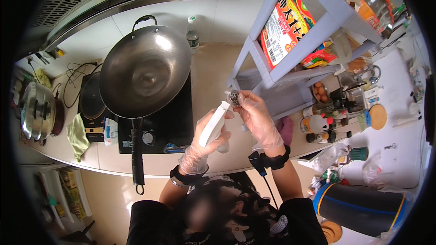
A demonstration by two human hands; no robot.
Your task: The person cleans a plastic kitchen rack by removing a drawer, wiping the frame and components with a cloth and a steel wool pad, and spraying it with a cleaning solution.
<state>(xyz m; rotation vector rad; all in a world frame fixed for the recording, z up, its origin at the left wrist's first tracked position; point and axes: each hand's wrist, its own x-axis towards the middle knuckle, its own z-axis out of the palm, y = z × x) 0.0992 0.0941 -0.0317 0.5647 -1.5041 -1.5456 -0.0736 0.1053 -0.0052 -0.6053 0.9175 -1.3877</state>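
Note:
My left hand (209,132), in a clear plastic glove, grips a white spray bottle (215,122) by its trigger head. Its nozzle points at a steel wool scrubber (233,98), pinched in the fingers of my gloved right hand (257,119). Nozzle and scrubber are close together above the counter; whether they touch, I cannot tell. Left of my hands, a large metal wok (146,71) rests on a black induction cooktop (180,119). Its black handle (137,156) reaches past the counter's front edge.
A grey plastic shelf (269,71) stands at the right with packaged goods. Bottles (315,124) and a bowl of eggs (320,92) line the right counter. A water bottle (192,34) is behind the wok. A green cloth (78,136) and a lidded steamer pot (37,110) are at the left.

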